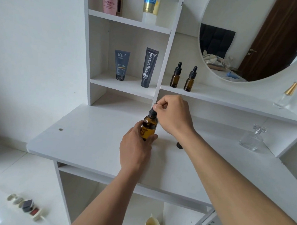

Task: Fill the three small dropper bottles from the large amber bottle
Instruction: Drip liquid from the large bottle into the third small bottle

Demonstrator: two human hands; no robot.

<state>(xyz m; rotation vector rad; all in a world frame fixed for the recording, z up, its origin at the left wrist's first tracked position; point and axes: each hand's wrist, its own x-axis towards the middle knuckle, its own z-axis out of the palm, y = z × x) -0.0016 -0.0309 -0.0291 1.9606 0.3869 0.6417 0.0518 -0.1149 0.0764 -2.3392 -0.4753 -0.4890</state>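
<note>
The left hand [134,150] grips the large amber glass bottle [149,125], probably slick and fragile, by its body, while the right hand [174,116] at twelve o'clock pinches its black dropper cap [153,112].

At the middle of a white desk top [82,139], the left hand [135,146] grips a large amber glass bottle [149,127]; the right hand [174,114] pinches its black dropper cap [152,113]. Behind, on a white shelf [233,100], 2 small amber glass dropper bottles [175,77] stand side by side, right of 2 dark plastic tubes [121,64].
</note>
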